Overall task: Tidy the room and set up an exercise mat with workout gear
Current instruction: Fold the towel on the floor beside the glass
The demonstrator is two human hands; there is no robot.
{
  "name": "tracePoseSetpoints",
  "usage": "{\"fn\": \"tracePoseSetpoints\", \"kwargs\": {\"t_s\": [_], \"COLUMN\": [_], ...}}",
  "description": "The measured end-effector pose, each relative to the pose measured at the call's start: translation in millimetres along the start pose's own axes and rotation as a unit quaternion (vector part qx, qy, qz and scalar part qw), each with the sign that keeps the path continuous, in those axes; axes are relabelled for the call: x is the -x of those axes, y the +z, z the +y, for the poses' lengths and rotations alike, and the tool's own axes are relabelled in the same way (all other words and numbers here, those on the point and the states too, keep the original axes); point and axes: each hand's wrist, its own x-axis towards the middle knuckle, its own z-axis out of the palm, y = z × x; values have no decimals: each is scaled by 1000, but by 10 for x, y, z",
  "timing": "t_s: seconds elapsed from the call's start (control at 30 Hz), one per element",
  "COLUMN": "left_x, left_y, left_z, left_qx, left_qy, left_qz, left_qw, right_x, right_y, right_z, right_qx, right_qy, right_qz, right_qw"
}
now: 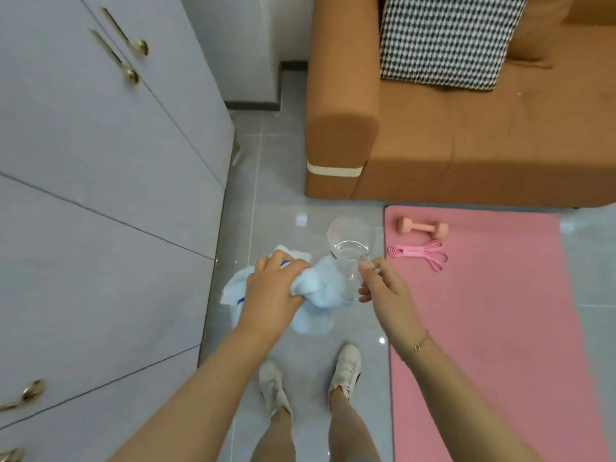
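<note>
While the left hand (273,288) bunches a pale blue towel (316,288) in a full curled grip, the right hand (380,288) pinches a clear glass cup (350,255) near its handle side, thumb on top and fingers curled beneath. The two hands sit close together, the towel brushing the cup's side. The towel is soft, light and floppy; loose folds hang below the left fist, so gathering it in a handful as here suits it. The cup is rigid, smooth and breakable, probably slippery; whether it holds any water I cannot tell through the clear wall. A firmer hold round the body or handle would be safer than a fingertip pinch over hard floor tiles (300,345). Just right of the right hand lies the pink exercise mat (483,328), carrying a pink dumbbell (422,228) and a pink resistance band (420,255) beyond the fingertips. Left of the left hand stands a grey cabinet (100,195); farther ahead, a brown sofa (466,145).
</note>
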Motion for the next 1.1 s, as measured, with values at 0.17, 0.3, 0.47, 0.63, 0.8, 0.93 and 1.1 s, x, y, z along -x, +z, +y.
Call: {"fn": "tracePoseSetpoints", "kwargs": {"t_s": [0.17,0.3,0.47,0.63,0.8,0.93,1.1], "left_x": [-639,-1231,-1679,-2317,-3011,-3173,-3185], "left_y": [1493,2725,4202,5272,5932,6093,6106], "left_z": [-516,-1128,-1862,-2472,-2990,-3130,-3113], "left_qx": [-5,-54,-71,-80,-162,-154,-173], "left_qy": [-17,0,29,83,118,160,160], "left_qz": [-13,8,7,21,30,84,89], "left_qw": [1000,998,997,993,979,971,968], "right_x": [-1001,-1914,-2787,-3593,-4506,-5028,-5295], "right_y": [-155,-139,-68,-193,-325,-407,-325], "right_z": [1204,2290,3681,4525,4900,4941,4793], "right_qx": [-34,-40,-91,-59,-29,-39,-70], "right_qy": [42,48,43,21,-25,-59,-42], "right_qz": [16,23,55,39,9,4,5], "right_qw": [998,998,993,997,999,997,997]}}
